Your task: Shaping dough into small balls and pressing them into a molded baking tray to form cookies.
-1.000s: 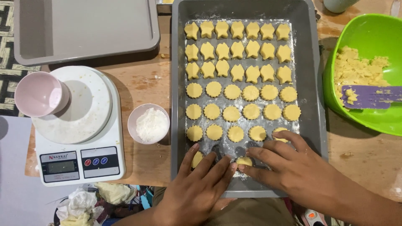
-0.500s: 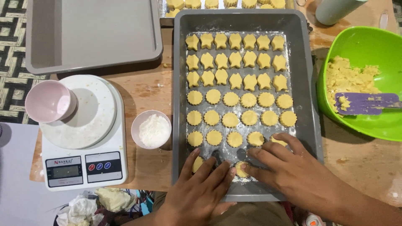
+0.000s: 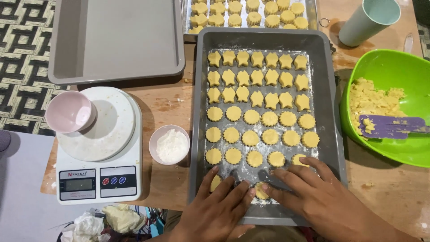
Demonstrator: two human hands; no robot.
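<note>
Baking tray (image 3: 200, 112): six rows of cookies (image 3: 261, 111) laid | seventh row partly filled | left hand (image 3: 219, 208), right hand (image 3: 313, 197): fingers flat, pressing a dough piece (image 3: 260, 190), gripping nothing

Both hands come in from the bottom edge, palms down, backs up; left hand (image 3: 219, 210) has its fingers spread and pointing up and a bit right; right hand (image 3: 313, 197) angles in from the lower right, fingers stretched out flat to the left; fingertips of the 2 nearly meet.
</note>
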